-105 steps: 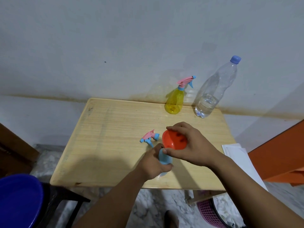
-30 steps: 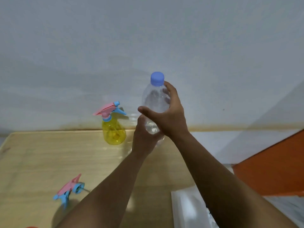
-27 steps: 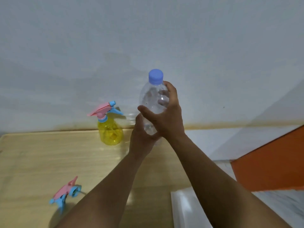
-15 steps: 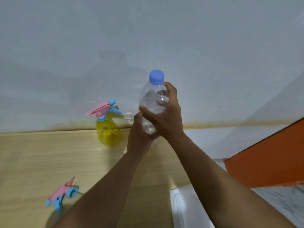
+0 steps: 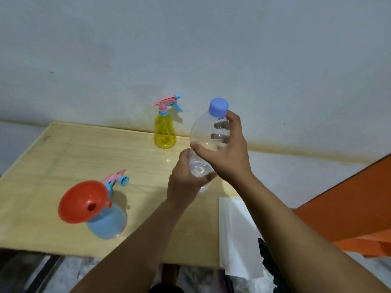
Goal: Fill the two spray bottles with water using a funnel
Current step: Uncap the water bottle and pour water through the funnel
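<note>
Clear, thin plastic fills our grasp: both our hands are wrapped around a water bottle [image 5: 208, 140] held upright above the wooden table [image 5: 63, 153]. Our right hand [image 5: 225, 153] curls around its upper shoulder, just below the blue cap [image 5: 219, 107], which is on. Our left hand [image 5: 186, 179] clasps the lower body, where a little water sits (the level is hard to judge behind the fingers). We judge the bottle light and easily dented, so a firm hold low down, with the other hand free to twist the cap, seems wisest.

Further left, near the table's front edge, stands the blue spray bottle [image 5: 108, 223] with a red funnel [image 5: 82, 201] seated in its neck, tilted. Its pink spray head [image 5: 115, 180] lies just behind. A yellow spray bottle [image 5: 164, 132], head attached, stands by the wall. White paper [image 5: 237, 233] lies to our right.
</note>
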